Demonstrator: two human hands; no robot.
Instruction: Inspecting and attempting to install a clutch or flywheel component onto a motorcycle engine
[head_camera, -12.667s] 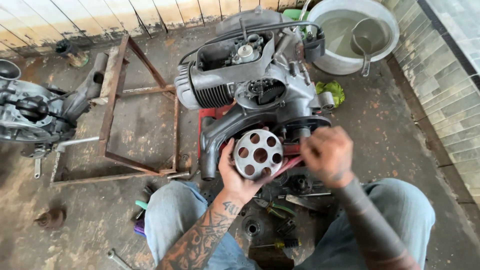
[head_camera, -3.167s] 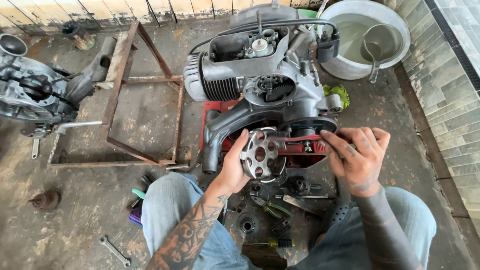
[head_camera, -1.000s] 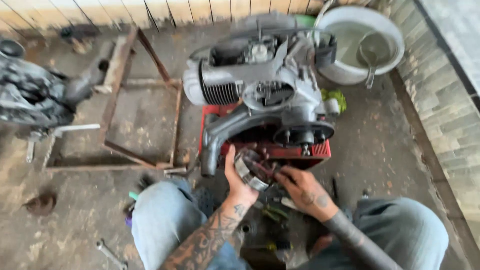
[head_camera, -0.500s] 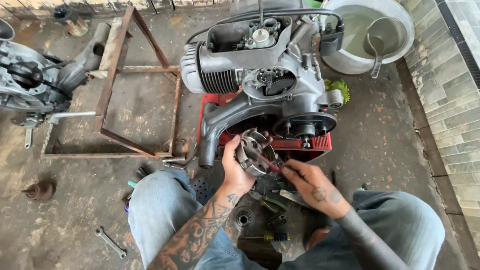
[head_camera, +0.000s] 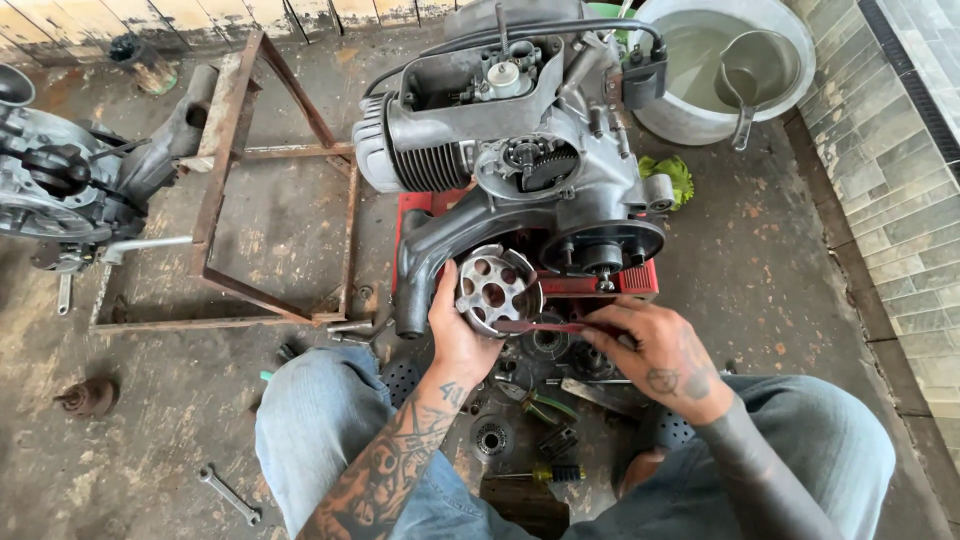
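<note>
Concrete floor (head_camera: 180, 430) is lying beneath you; your left hand (head_camera: 462, 335) is cupping the perforated drum (head_camera: 497, 289) from 7 o'clock, your right hand (head_camera: 660, 350) pinching a red strip (head_camera: 545, 326) at its 5 o'clock.

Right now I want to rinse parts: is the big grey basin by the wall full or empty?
Partly full: murky water fills the basin, and a metal ladle sits in it.

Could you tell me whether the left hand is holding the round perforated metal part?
Yes, the left hand grips the round perforated metal part by its rim.
</note>
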